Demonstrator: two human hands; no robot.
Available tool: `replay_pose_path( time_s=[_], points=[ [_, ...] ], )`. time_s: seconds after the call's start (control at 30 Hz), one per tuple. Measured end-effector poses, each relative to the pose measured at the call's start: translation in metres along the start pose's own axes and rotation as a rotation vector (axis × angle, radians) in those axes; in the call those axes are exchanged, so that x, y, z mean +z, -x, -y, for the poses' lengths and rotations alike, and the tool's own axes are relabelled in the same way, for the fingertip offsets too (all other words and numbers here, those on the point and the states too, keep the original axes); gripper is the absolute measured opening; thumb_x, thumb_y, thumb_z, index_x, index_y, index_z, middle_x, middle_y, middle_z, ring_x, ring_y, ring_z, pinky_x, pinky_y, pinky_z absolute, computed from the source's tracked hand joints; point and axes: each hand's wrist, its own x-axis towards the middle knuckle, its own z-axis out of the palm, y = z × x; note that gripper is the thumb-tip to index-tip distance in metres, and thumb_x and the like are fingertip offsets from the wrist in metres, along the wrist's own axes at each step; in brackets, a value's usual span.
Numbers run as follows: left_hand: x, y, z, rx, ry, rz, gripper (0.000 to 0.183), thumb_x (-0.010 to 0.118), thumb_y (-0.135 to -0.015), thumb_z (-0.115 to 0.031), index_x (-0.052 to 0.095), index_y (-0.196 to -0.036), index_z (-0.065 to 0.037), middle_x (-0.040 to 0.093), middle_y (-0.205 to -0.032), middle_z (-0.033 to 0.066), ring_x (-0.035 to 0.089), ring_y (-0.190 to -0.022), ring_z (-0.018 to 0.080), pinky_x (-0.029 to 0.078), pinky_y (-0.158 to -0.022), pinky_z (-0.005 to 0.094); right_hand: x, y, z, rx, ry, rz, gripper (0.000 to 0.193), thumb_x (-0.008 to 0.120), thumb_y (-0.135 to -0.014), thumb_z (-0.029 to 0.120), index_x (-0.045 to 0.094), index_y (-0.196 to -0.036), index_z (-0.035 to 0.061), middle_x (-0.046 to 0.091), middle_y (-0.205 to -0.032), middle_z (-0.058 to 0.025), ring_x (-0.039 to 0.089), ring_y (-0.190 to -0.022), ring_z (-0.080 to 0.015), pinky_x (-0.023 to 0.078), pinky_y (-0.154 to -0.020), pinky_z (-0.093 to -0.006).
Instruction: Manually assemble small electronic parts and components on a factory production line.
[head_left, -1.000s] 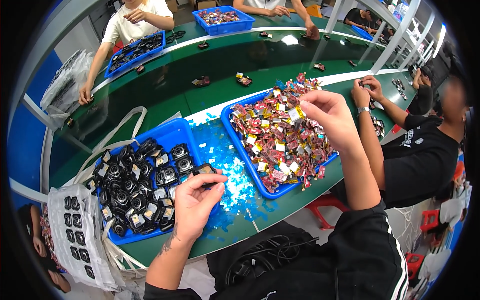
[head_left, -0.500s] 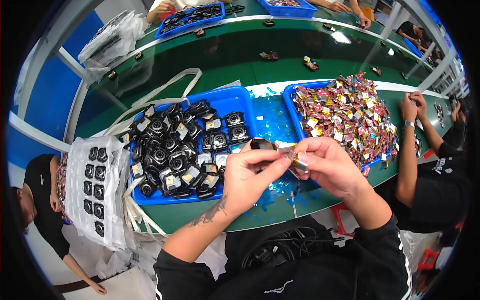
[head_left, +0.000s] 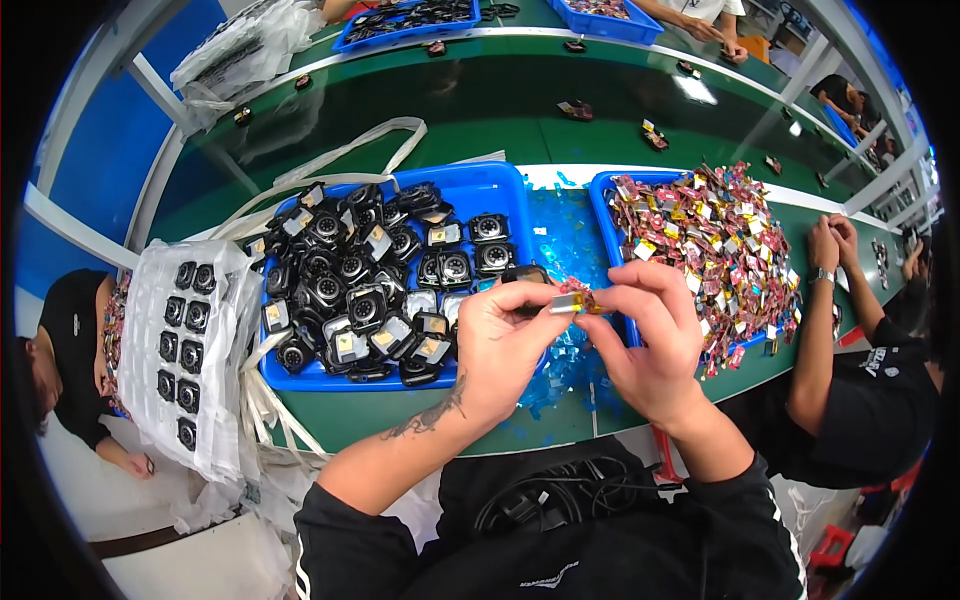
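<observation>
Both my hands meet between two blue trays, pinching at a small silver battery (head_left: 566, 303) with a reddish circuit piece and yellow tape attached. My left hand (head_left: 500, 345) is closed, its thumb against the battery and its fingers around a black watch case (head_left: 524, 275), mostly hidden. My right hand (head_left: 655, 335) is closed too, fingertips pinching the circuit-and-tape end. On the left, black watch cases (head_left: 350, 285) fill the left blue tray (head_left: 495, 180). Many reddish circuit pieces with batteries (head_left: 710, 250) are heaped in the right blue tray (head_left: 603, 215).
Blue film scraps (head_left: 565, 235) litter the green table between the trays. White plastic trays (head_left: 190, 340) with watch cases stand at left. A green conveyor (head_left: 480, 110) carrying scattered pieces runs beyond. Co-workers (head_left: 840, 390) sit at right, left and across. Black cables (head_left: 560, 495) lie near my lap.
The battery has turned and now lies across my left thumb tip. My right fingers have shifted to its right end. The whole view has swung slightly, and pieces on the conveyor have shifted in view.
</observation>
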Motion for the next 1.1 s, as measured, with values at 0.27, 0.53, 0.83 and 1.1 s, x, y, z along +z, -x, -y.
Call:
replay_pose_path(
  time_s=[0.27,0.53,0.83,1.1],
  points=[
    [-0.001,-0.003,0.002,-0.134,0.087,-0.113,0.011,0.065,-0.089,-0.007,0.069,-0.094,0.001,0.059,-0.071,-0.0002,0.051,-0.061,0.0054,0.038,-0.054,0.0207,-0.016,0.007,-0.002,0.019,-0.228,0.065,0.023,0.079,-0.069,-0.004,0.063,-0.085,0.0023,0.063,-0.090,-0.0121,0.063,-0.075,-0.0219,0.052,-0.066,-0.0304],
    [0.000,-0.001,-0.002,-0.052,0.073,-0.060,0.009,0.065,-0.085,0.002,0.067,-0.094,0.005,0.060,-0.078,0.0017,0.051,-0.065,0.0042,0.041,-0.058,0.0198,-0.080,-0.008,-0.052,0.444,-0.063,-0.051,0.014,0.071,-0.080,0.000,0.061,-0.090,-0.0004,0.062,-0.085,-0.0043,0.058,-0.075,-0.0098,0.047,-0.071,-0.0243],
    [0.003,0.006,0.001,0.245,-0.505,0.106,0.011,0.073,-0.076,0.000,0.071,-0.087,-0.002,0.058,-0.098,0.0053,0.051,-0.068,0.0054,0.046,-0.061,0.0207,-0.042,-0.032,-0.012,0.443,-0.501,0.230,0.016,0.066,-0.085,0.005,0.067,-0.100,0.0000,0.066,-0.094,-0.0075,0.064,-0.082,-0.0122,0.051,-0.070,-0.0267],
    [0.003,0.001,-0.002,0.034,-0.300,0.195,0.017,0.070,-0.079,-0.003,0.073,-0.095,-0.001,0.062,-0.108,0.0112,0.062,-0.093,0.0164,0.050,-0.079,0.0264,-0.038,-0.027,-0.016,0.567,-0.856,0.380,0.011,0.071,-0.085,0.006,0.062,-0.090,0.0007,0.063,-0.082,-0.0003,0.059,-0.074,-0.0050,0.048,-0.065,-0.0205]
  ],
)
